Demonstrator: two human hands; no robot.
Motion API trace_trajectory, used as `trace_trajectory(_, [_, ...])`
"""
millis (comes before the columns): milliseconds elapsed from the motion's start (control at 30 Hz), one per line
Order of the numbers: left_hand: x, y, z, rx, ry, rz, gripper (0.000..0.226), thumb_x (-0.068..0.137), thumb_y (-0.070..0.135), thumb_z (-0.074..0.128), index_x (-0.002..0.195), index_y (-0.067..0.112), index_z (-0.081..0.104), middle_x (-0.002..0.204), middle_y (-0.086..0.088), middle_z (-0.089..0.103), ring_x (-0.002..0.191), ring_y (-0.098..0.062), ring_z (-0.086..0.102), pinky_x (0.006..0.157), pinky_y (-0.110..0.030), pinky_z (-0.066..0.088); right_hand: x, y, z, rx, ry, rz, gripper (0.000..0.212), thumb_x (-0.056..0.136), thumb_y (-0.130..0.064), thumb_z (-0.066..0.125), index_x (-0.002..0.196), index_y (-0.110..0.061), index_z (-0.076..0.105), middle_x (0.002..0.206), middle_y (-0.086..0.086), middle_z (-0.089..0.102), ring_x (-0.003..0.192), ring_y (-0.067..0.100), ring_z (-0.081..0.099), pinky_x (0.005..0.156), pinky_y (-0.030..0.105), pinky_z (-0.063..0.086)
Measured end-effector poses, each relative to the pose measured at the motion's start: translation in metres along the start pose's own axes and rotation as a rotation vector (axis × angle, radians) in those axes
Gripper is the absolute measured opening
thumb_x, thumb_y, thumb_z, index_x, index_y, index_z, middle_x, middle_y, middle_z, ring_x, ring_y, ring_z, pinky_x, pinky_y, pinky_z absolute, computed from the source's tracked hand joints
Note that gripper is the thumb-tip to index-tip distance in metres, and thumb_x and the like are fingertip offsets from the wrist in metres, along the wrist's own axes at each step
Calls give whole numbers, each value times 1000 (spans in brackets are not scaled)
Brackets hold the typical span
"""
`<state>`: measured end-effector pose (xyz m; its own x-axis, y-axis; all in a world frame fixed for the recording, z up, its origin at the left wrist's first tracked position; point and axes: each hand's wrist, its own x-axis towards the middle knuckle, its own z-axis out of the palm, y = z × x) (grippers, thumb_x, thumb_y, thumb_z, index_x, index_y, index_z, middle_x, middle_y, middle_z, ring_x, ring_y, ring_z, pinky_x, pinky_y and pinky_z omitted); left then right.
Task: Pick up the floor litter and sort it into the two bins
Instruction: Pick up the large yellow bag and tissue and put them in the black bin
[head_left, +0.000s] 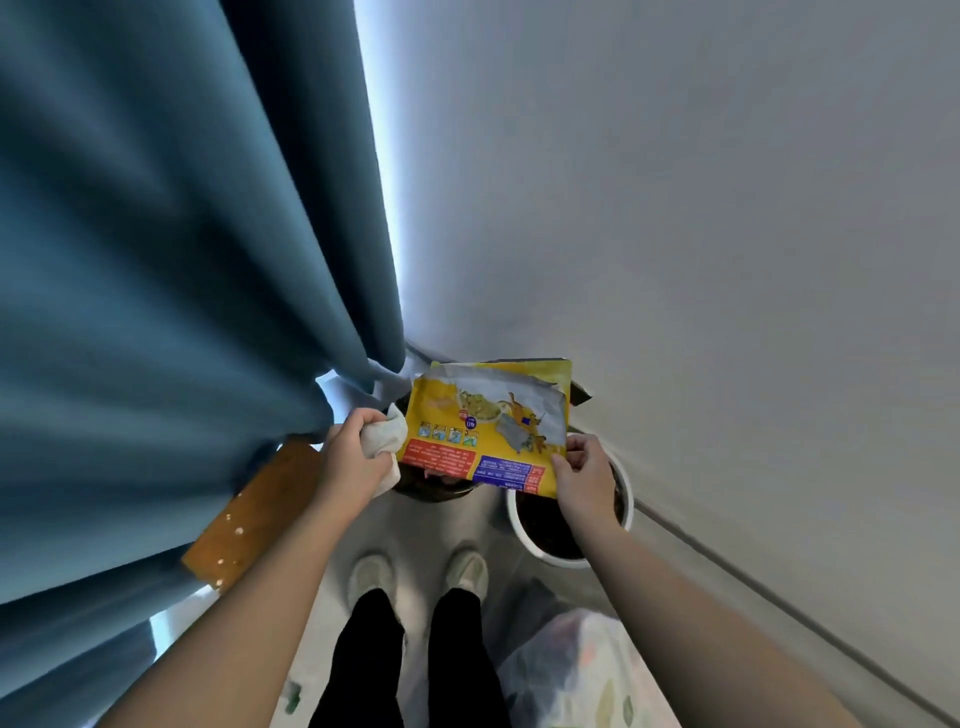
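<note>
My right hand (587, 475) pinches the lower right corner of a yellow snack wrapper (488, 421) with cartoon print, holding it flat above the bins. My left hand (353, 457) is closed around a crumpled white tissue (387, 436) just left of the wrapper. Under the wrapper sits a dark bin (441, 488), mostly hidden by it. A white-rimmed bin (566, 556) with a dark liner stands to its right, beneath my right wrist, close to the wall.
A blue curtain (182, 312) hangs at the left, a grey wall (727, 260) at the right. A brown wooden board (260, 514) leans under the curtain. A patterned plastic bag (587, 675) lies by my right foot. My shoes (421, 577) stand on grey floor.
</note>
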<state>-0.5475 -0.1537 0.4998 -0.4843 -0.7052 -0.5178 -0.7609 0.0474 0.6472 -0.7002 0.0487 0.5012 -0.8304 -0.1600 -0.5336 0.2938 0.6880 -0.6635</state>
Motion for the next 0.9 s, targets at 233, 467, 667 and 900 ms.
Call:
trace_trajectory(233, [128, -52, 109, 192, -101, 12, 44, 78, 2, 61, 117, 21, 55, 113, -10, 48, 97, -27, 52, 78, -25, 37, 113, 61, 35, -67, -5, -78, 13, 95, -12, 55, 97, -24, 51, 87, -6, 60, 76, 8, 59, 58, 15, 40])
trace_trajectory(467, [209, -133, 213, 420, -209, 46, 43, 82, 14, 64, 122, 26, 52, 118, -10, 43, 106, -32, 51, 88, -37, 45, 176, 153, 43, -187, 49, -143, 22, 91, -4, 59, 89, -25, 51, 82, -15, 60, 75, -1, 56, 62, 16, 38])
trace_trajectory(667, [255, -182, 284, 534, -394, 80, 66, 87, 14, 58, 145, 29, 30, 150, -12, 21, 132, -36, 35, 104, -45, 38, 197, 213, 48, -207, 85, -165, 18, 90, -4, 60, 95, -19, 54, 90, -4, 62, 77, 5, 61, 60, 9, 44])
trace_trajectory(900, [248, -191, 259, 328, -431, 97, 70, 85, 5, 52, 147, 31, 30, 160, -4, 6, 147, -24, 6, 118, -41, 17, 197, 213, 64, -165, 45, -100, 26, 90, -4, 61, 89, -29, 52, 86, -11, 61, 76, 3, 60, 66, 24, 47])
